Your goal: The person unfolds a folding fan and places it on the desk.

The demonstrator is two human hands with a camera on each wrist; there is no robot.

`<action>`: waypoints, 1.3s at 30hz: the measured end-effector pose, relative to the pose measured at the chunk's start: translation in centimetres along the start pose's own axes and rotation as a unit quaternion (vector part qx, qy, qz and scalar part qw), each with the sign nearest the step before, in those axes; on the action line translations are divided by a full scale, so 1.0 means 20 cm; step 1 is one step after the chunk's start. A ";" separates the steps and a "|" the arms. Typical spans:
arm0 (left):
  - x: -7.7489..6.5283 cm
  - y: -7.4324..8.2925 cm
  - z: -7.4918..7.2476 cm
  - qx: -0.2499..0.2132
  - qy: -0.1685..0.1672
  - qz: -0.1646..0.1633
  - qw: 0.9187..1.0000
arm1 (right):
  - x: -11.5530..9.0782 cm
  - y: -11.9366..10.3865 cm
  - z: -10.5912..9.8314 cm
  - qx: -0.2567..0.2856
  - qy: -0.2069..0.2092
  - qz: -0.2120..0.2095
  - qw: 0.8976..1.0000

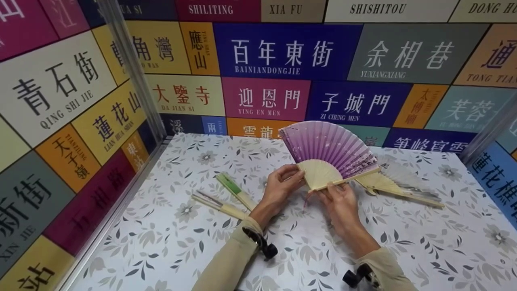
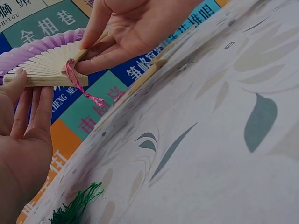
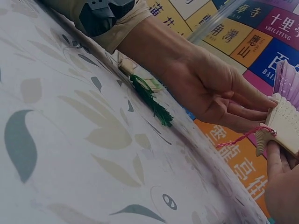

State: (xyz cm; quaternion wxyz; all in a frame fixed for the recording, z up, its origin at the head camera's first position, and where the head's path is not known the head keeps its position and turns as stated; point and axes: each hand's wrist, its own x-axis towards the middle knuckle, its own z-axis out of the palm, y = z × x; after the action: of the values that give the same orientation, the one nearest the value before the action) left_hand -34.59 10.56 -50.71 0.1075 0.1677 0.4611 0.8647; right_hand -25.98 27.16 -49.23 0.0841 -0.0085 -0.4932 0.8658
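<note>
A purple folding fan [image 1: 329,147] with pale wooden ribs is spread open above the table, its leaf upright and patterned with small blossoms. My left hand [image 1: 280,188] pinches the fan's left edge between thumb and fingers. On the other side my right hand [image 1: 340,202] grips the outer rib low down, near the pivot. A pink tassel [image 2: 81,86] hangs from the pivot end in the left wrist view. In the right wrist view, both the left hand [image 3: 205,84] and the right hand [image 3: 280,186] hold the ribs [image 3: 282,123].
Behind my right hand a grey-white fan [image 1: 400,182] lies spread on the floral table [image 1: 161,242]. Two folded fans, one green [image 1: 229,184] and one pale [image 1: 216,205], lie beside my left forearm. A green tassel [image 3: 152,100] rests there. Printed panels [image 1: 286,48] wall the back.
</note>
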 end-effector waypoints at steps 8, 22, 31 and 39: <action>0.01 -0.01 -0.01 -0.002 -0.001 0.003 1.000 | 0.00 -0.01 0.00 -0.001 -0.004 -0.002 1.000; 0.00 0.00 0.00 -0.026 0.018 0.003 0.999 | 0.00 -0.01 0.01 0.013 0.015 -0.008 1.000; 0.01 0.00 0.00 -0.009 0.034 0.009 0.999 | 0.00 -0.01 0.01 0.019 0.018 -0.010 1.000; 0.01 0.00 0.00 -0.049 0.016 0.015 0.999 | 0.00 -0.02 0.01 0.027 0.032 -0.002 0.999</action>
State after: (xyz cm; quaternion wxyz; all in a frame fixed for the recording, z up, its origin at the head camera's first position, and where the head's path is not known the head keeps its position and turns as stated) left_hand -34.77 10.56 -50.74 0.0955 0.1554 0.4168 0.8905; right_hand -25.98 27.13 -48.85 0.1015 -0.0332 -0.4669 0.8779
